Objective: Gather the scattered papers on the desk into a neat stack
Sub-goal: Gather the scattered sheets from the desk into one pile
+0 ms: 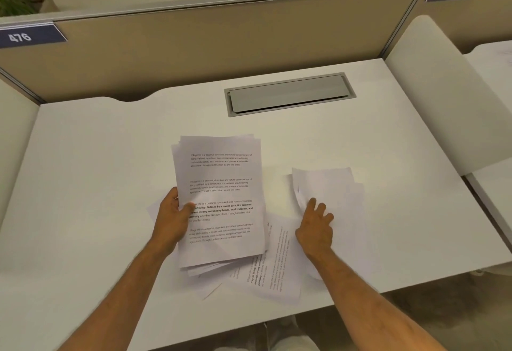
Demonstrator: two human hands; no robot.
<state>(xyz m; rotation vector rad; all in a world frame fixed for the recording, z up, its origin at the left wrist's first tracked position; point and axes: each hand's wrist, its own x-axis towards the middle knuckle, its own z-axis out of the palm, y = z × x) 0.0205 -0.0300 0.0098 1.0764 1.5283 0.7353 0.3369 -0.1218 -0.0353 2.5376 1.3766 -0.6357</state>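
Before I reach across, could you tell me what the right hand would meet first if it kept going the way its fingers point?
Probably the curled blank white sheet the right hand already touches; beyond it, bare white desk.

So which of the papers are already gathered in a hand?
The printed bundle gripped by the left hand; the sheets under the right hand lie loose on the desk.

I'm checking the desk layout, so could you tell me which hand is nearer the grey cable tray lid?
Right. The right hand lies below the grey cable tray lid; the left hand sits farther left.
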